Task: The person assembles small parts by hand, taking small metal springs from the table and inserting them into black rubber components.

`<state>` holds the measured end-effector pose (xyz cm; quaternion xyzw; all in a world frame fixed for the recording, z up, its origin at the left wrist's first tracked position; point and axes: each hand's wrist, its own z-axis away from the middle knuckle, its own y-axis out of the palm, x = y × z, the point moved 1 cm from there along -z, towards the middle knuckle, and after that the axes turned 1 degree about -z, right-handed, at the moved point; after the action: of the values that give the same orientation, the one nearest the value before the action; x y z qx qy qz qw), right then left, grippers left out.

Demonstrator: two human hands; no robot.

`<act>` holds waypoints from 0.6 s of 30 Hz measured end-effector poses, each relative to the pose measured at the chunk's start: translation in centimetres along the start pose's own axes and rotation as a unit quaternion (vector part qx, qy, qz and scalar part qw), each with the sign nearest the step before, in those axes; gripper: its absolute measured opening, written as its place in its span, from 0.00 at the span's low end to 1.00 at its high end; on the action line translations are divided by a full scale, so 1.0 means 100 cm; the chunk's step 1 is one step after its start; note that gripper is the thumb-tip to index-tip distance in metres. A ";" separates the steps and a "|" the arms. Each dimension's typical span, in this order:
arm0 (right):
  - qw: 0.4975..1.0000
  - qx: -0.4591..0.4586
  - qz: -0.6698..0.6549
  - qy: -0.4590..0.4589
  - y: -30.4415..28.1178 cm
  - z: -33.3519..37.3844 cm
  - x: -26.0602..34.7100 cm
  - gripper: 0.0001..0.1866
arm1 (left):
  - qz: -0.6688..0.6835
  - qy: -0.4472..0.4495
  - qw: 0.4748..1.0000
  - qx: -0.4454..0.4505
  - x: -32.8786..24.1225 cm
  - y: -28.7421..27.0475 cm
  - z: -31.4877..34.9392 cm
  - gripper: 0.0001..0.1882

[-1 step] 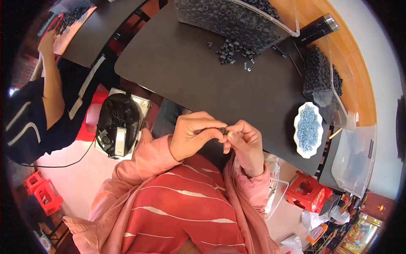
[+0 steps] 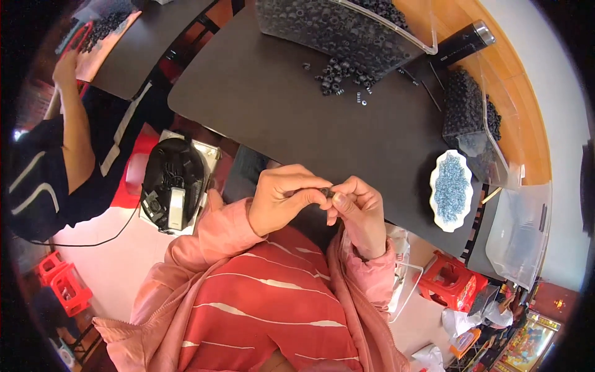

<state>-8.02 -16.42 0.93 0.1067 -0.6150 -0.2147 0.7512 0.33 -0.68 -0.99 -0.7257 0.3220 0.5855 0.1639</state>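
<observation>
1. In front of me, the dark table (image 2: 297, 105) takes up most of the view, curving away toward the wall.
2. At its far edge, a clear bin (image 2: 347, 28) is full of small black rings, and a loose pile of rings (image 2: 338, 74) lies on the table just beside it.
3. To my left, another person in a dark top (image 2: 43, 180) sits with a hand up at a tray of their own.
4. Toward the right edge of the table sits a white dish (image 2: 434, 186) filled with tiny blue-grey pieces.
5. My left hand (image 2: 285, 198) is curled close above my lap, fingertips pinched tight.
6. My right hand (image 2: 359, 211) meets it, thumb and forefinger pinched too.
7. Between both pinches is one small black ring (image 2: 326, 191), held above the near table edge, well apart from the pile.
</observation>
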 end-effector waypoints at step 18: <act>1.000 0.005 -0.015 -0.023 0.007 0.005 0.001 0.07 | 0.020 -0.018 1.000 0.000 0.001 0.004 0.002 0.08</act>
<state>-8.39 -15.77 1.45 0.1144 -0.6318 -0.2257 0.7327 -0.05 -0.91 -1.07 -0.7086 0.3332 0.6015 0.1585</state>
